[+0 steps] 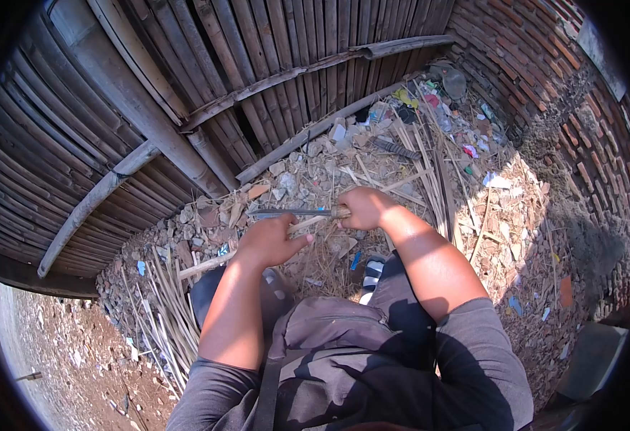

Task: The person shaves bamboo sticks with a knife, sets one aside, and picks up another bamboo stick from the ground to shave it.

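The pale bamboo strip slants over the littered ground in front of my knees, running through my left hand. My left fingers are curled around it, thumb stretched out sideways past it. My right hand is closed around the handle of a knife, its blade pointing left, just above the strip's far end; whether they touch I can't tell. Beside my left knee lies a bundle of thin sticks. Beyond my right hand, long slats reach toward the ground's far corner, where colourful litter is heaped. Stones and rubble line the ground's far edge, along the foot of a bamboo wall. A brick wall bounds the right edge, with a sunlit patch near it.
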A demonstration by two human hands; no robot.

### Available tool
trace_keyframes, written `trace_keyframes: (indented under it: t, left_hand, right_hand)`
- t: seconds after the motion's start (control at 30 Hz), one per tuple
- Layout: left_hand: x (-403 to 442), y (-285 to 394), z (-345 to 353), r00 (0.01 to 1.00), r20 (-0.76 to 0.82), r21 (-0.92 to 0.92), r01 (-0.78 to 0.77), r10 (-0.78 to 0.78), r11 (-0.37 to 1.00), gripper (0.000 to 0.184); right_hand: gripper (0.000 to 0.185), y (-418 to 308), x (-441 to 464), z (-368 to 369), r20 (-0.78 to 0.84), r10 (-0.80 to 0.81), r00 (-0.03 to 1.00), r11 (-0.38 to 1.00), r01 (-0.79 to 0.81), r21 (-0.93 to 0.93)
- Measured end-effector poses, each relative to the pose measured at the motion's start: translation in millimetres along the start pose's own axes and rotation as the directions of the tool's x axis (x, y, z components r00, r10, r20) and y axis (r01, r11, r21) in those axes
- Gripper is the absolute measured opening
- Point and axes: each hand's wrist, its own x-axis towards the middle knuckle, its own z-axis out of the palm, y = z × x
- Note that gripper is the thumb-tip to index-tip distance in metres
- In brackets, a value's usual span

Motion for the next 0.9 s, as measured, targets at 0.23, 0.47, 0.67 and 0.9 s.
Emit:
trace_keyframes:
  t: [0.23, 0.47, 0.67, 0.9]
  left_hand:
    - [0, -2, 1, 1.0, -0.005, -0.007, -0.013, 0.013, 1.0, 0.071]
    - [-2, 0, 0, 1.0, 0.008, -0.012, -0.02, 0.02, 1.0, 0.071]
    - [-1, -1, 1, 1.0, 0.018, -0.024, -0.015, 0.015, 1.0, 0.072]
    - [5, -10, 10, 0.998, 0.005, -0.02, -0.06, 0.06, 0.998, 0.073]
  right_hand:
    - [0.046, 2, 2, 2, -0.001, -0.009, 1.0, 1.0, 0.009, -0.001]
    - [0.046, 2, 2, 4, 0.006, -0.011, 1.0, 1.0, 0.011, -0.027]
    - [0.047, 1, 2, 4, 0.019, -0.006, 1.0, 1.0, 0.007, -0.027]
    - [0.051, 4, 3, 8, 0.032, -0.022, 0.999, 1.0, 0.022, -0.017]
